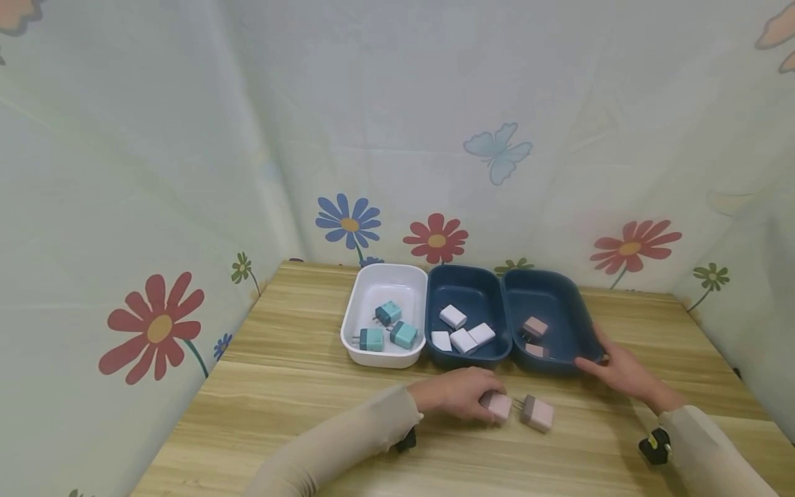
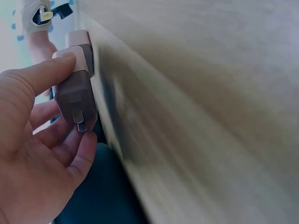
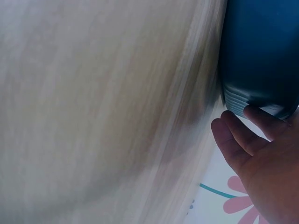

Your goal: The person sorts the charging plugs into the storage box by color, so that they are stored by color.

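My left hand [image 1: 462, 392] is low over the table in front of the middle bin. Its thumb and fingers grip a pink charger plug [image 1: 499, 407] with a grey-brown prong end; the metal prongs show in the left wrist view [image 2: 79, 116]. Just right of it, a second pink charger plug [image 1: 537, 413] lies on the table, prongs to the left. At the front right corner of the right-hand dark blue bin [image 1: 574, 310], my right hand [image 1: 624, 371] touches the wall with fingers mostly extended. Two pink charger plugs [image 1: 535, 326] lie inside that bin.
A white bin [image 1: 350, 324] with teal charger plugs [image 1: 404, 335] stands at the left of the row. Next to it, the middle dark blue bin [image 1: 466, 276] holds several white charger plugs [image 1: 453, 317]. A flower-printed cloth [image 1: 397, 138] hangs behind the wooden table [image 1: 279, 373].
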Motion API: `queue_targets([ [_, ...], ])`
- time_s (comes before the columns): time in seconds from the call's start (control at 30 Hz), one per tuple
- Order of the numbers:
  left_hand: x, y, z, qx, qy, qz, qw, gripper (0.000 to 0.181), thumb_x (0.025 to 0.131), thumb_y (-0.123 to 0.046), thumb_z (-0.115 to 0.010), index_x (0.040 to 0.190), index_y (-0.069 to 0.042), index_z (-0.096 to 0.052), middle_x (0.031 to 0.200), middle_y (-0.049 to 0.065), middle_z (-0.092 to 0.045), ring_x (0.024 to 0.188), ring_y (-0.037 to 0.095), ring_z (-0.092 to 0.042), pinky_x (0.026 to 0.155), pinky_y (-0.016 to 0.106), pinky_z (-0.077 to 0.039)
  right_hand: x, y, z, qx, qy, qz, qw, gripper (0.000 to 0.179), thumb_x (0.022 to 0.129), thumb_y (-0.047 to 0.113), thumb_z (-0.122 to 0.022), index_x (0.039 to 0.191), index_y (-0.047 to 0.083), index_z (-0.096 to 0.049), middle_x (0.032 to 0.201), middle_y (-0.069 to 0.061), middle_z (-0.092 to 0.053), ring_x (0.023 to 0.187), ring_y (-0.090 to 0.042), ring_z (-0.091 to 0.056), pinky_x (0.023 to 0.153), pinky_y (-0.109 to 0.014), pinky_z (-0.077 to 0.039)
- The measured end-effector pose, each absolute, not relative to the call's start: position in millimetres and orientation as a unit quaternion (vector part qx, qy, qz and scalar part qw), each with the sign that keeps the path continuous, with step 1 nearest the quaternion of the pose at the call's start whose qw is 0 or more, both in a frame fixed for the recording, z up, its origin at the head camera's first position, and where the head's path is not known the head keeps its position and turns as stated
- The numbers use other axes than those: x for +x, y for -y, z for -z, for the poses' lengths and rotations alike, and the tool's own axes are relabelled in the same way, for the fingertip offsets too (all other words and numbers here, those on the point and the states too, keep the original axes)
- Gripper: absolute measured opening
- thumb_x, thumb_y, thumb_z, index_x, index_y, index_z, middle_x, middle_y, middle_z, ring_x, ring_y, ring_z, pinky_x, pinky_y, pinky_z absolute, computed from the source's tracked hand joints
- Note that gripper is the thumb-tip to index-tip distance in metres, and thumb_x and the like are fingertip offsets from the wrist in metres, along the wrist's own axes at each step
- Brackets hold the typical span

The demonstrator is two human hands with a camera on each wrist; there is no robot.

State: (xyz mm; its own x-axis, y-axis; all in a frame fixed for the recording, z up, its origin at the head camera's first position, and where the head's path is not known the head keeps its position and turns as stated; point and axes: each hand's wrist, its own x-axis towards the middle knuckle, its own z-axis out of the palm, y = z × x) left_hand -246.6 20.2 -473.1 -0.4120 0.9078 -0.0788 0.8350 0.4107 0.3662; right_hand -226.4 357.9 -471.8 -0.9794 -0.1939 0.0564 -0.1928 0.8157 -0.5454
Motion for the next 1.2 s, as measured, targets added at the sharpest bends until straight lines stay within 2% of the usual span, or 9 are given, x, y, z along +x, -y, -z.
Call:
queue_targets([
  [0.5,-248,-27,438,0.553,-0.822,-0.093,0.101,0.040,0.084,-0.037,-0.071,0.116,-0.016,-0.061,0.094,-0.010,-0.052,0.081,0.001,-0.046,0.067,0.012,-0.037,-227,-359,470,-0.094,-0.953,0.289,0.010,0.096,0.089,0.038,-0.064,0.151,0.004,0.002,0.143,-0.039,-0.022,0.120,-0.056,-0.036,0.091,-0.066,-0.034],
  [0.8,-252,-30,412,0.557,-0.820,-0.077,0.110,0.042,0.088,-0.035,-0.067,0.125,-0.017,-0.058,0.107,-0.008,-0.055,0.090,0.001,-0.047,0.076,0.012,-0.038,-228,-361,471,-0.099,-0.952,0.290,0.007,0.097,0.089,0.040,-0.064,0.150,0.001,0.001,0.142,-0.040,-0.022,0.120,-0.056,-0.035,0.092,-0.067,-0.033],
  [1.03,-261,-33,391,0.544,-0.831,-0.063,0.096,0.046,0.089,-0.035,-0.066,0.130,-0.019,-0.055,0.118,-0.007,-0.055,0.099,0.003,-0.047,0.085,0.014,-0.039,-229,-363,474,-0.098,-0.951,0.292,0.006,0.097,0.089,0.040,-0.064,0.151,0.004,0.003,0.142,-0.040,-0.022,0.121,-0.056,-0.034,0.092,-0.067,-0.032],
  [1.2,-273,-39,382,0.540,-0.836,-0.062,0.077,0.047,0.088,-0.035,-0.067,0.130,-0.017,-0.055,0.116,-0.004,-0.055,0.096,0.004,-0.048,0.079,0.016,-0.040,-228,-361,473,-0.101,-0.950,0.296,0.005,0.097,0.089,0.037,-0.064,0.151,0.004,0.002,0.142,-0.040,-0.022,0.121,-0.055,-0.035,0.092,-0.067,-0.032],
])
